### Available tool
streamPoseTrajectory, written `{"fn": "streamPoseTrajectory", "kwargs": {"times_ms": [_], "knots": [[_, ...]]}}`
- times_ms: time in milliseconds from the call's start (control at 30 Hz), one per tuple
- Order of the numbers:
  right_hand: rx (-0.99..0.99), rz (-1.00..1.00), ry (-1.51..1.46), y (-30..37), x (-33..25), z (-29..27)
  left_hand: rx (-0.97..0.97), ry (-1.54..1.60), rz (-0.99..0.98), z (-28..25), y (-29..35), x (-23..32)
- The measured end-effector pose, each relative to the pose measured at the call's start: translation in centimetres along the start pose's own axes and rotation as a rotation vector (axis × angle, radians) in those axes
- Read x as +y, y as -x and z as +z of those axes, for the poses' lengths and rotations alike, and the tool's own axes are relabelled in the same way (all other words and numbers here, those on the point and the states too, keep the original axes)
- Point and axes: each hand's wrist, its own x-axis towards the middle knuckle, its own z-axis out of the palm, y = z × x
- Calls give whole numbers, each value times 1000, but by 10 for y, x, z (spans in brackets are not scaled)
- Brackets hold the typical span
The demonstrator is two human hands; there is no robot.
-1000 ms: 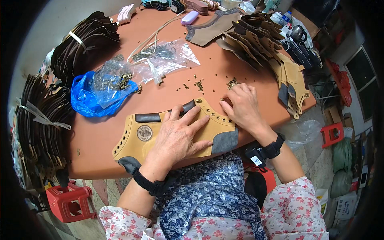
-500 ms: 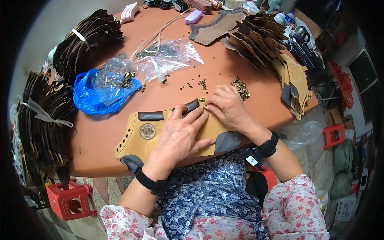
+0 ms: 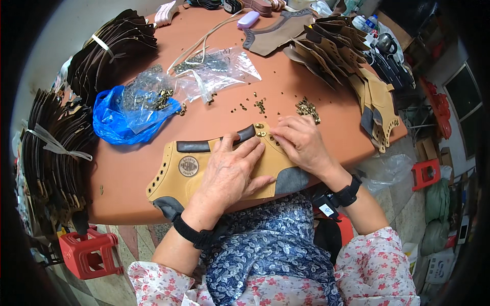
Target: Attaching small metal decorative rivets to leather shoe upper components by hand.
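A tan shoe upper (image 3: 204, 178) with grey-blue corner patches, a padded dark strip and a round badge lies flat along the table's near edge. My left hand (image 3: 227, 171) rests on its middle, fingers stretched out and pressing it down. At its upper right corner sit two brass lace hooks (image 3: 261, 133), one above the other. Just right of them, my right hand (image 3: 301, 143) is closed in a pinch over the row of eyelet holes; whatever is between its fingertips is hidden. Beyond that hand lies a heap of brass lace hooks (image 3: 307, 108).
Loose hooks (image 3: 259, 105) are scattered mid-table. A blue plastic bag (image 3: 109, 122) and a clear bag (image 3: 235, 71) of small metal parts lie farther back. Bundled dark uppers (image 3: 56, 148) stand left; brown uppers (image 3: 326, 56) and tan uppers (image 3: 375, 97) are stacked right.
My right hand has shifted slightly right along the eyelet row, uncovering a second brass hook below the first. My left hand and the upper have stayed in place.
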Motion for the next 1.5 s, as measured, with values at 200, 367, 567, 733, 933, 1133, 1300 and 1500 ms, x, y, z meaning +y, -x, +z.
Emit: {"fn": "streamPoseTrajectory", "kwargs": {"times_ms": [200, 367, 567, 733, 933, 1133, 1300, 1500], "knots": [[-25, -25, 9, -7, -4, 5, 34, -11, 15, -1, 1, 0], [-87, -18, 20, -14, -2, 9, 28, -20, 16, 2, 1, -2], [-156, -33, 29, -20, 3, 9, 2, -14, -2, 1, 0, -1], [-124, -58, 45, -19, 9, 6, -5, -21, -2, 2, 0, -2], [-142, -80, 38, -18, 11, 8, 2, -15, 15, 3, 0, -3], [-150, -18, -30, -16, 8, 8, -30, -40, 6, 2, -2, -1], [-83, -14, -96, -2, 10, 3, -41, -42, -2, 2, -2, -1], [-111, -113, 50, 2, 3, -2, -27, -76, 11, 4, -2, -1]]}}
